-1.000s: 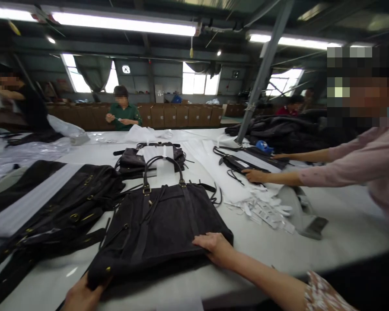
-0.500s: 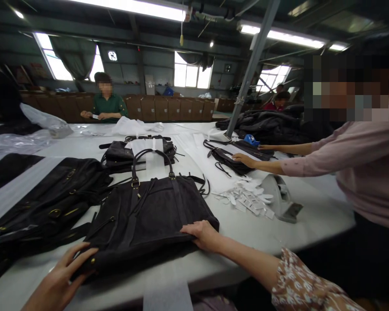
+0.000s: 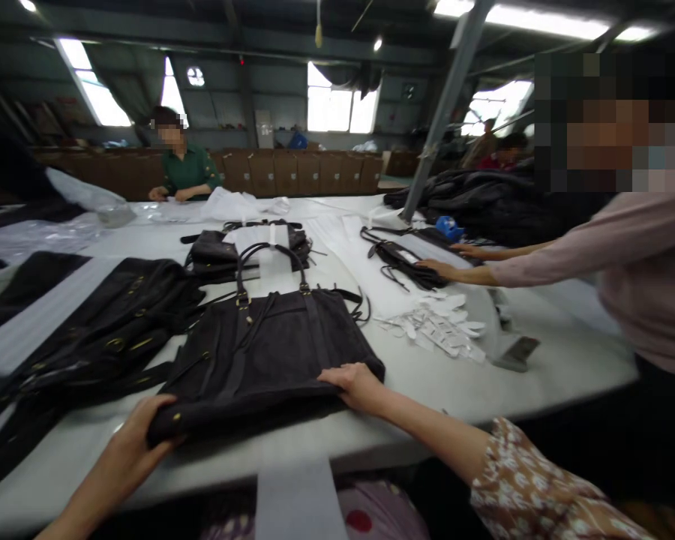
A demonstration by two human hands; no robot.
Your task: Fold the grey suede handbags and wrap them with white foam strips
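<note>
A dark handbag (image 3: 292, 330) lies flat on the white table (image 3: 427, 405) before me, its two handles pointing away. My left hand (image 3: 138, 442) grips the bag's near left corner, thumb below and fingers over the edge by a small gold stud. At the near right, my right hand (image 3: 357, 386) is closed on the bottom edge, fingers on top; its thumb is hidden. A white strip (image 3: 298, 499) hangs over the table's front edge below the bag.
More dark bags (image 3: 118, 315) with a white strip lie at left, and another bag (image 3: 219, 255) lies behind. White tags (image 3: 439, 326) and a tape dispenser (image 3: 511, 349) are at right. A co-worker's hands (image 3: 442, 270) rest on a bag there. A pole (image 3: 442, 112) rises behind.
My view has tilted down and shifted slightly. Both hands stay on the handbag, the left one now closer around its corner. The co-worker's hands remain on their bag.
</note>
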